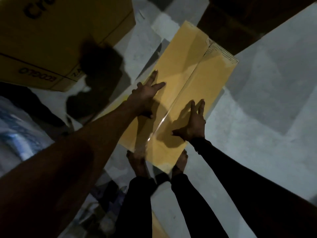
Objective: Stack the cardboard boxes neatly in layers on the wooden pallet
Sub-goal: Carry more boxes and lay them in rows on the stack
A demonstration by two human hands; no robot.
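Grey floor (257,100); printed box (51,40) reads "ECOGLO".

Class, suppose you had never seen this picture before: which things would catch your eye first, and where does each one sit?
First comes the yellow cardboard box in the middle, sealed along its top with clear tape. Next, the left hand and right hand reaching onto its top with fingers spread. Then a larger printed box in shadow at upper left, and two bare feet just below the box's near end.
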